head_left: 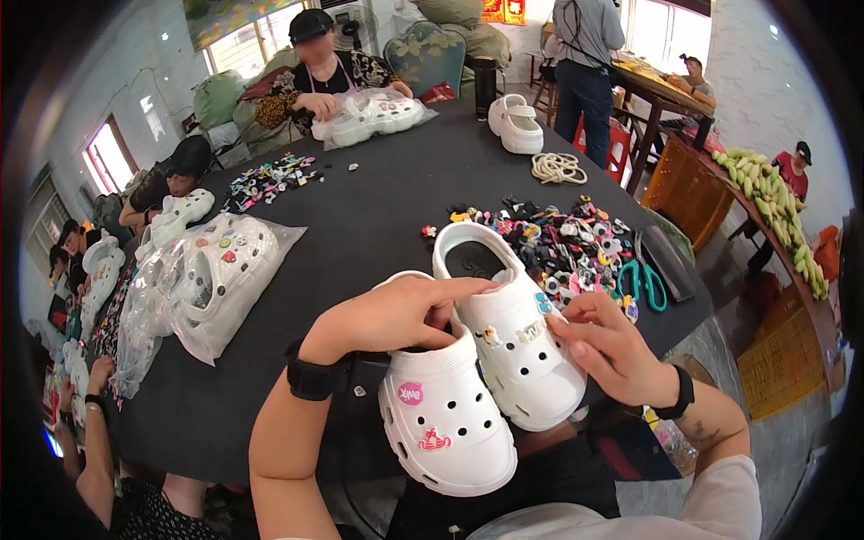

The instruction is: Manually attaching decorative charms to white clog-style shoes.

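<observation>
Two white clogs with round holes are tilted together at the table's near edge. The left clog (454, 409) carries a pink round charm (410, 393) and a red-and-white charm (434, 439). My left hand (391, 317) grips it at the opening, its index finger reaching across to the rim of the right clog (531, 391). On that clog are a small dog-like charm (490, 337), a pale charm (532, 332) and a blue charm (543, 302). My right hand (616, 346) is closed, fingertips pinched at the blue charm's lower edge.
Loose charms (576, 247) are heaped beyond the clogs, beside teal-handled scissors (643, 281) and coiled cord (558, 168). Bagged white clogs (225, 270) lie left. Another white clog (517, 124) stands at the far edge. Across the table a person (337, 85) handles bagged clogs; others sit left.
</observation>
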### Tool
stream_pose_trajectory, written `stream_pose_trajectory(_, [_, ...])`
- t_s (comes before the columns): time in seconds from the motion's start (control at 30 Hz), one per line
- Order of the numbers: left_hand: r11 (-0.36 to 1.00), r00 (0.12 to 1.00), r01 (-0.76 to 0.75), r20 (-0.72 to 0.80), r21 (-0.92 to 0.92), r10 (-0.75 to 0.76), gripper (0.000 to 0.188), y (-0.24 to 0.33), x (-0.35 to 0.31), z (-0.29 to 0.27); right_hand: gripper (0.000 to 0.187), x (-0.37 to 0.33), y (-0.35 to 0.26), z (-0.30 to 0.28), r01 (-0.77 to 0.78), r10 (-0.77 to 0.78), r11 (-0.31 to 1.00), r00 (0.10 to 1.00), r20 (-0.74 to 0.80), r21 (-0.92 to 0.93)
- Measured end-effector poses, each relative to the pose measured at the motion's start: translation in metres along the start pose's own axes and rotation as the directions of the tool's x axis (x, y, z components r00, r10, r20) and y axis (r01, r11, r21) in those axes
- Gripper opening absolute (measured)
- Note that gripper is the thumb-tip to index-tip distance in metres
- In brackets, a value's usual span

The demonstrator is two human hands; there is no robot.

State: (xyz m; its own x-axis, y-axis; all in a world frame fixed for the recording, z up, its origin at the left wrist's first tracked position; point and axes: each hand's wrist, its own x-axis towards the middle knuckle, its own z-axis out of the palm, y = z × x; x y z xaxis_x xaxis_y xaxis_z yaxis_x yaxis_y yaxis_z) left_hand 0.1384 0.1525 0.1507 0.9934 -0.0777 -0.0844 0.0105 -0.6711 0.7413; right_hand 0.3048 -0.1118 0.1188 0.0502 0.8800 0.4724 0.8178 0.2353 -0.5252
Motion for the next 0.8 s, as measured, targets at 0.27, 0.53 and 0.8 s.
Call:
stream_pose_trajectory(0.27, [0.998, 0.999, 0.041, 0.002, 0.051, -0.041, 0.076, 0.001, -0.002, 0.0, 0.022, -0.017, 0.018, -0.003, -0.225, 0.343, 0.878, 0.912, -0.227, 0.421])
stream_pose_trajectory(0.53, [0.999, 0.999, 0.045, 0.001, -0.006, -0.045, 0.079, 0.005, -0.003, 0.0, 0.033, -0.06, 0.034, 0.006, -0.455, 0.41, 0.878, 0.876, -0.255, -0.15])
stream_pose_trajectory(0.8, [1.0, 1.0, 0.003, -0.004, 0.02, -0.003, 0.077, -0.002, -0.004, 0.0, 0.027, -0.066, 0.041, 0.013, -0.4, 0.34, 0.905, 0.884, -0.322, -0.143])
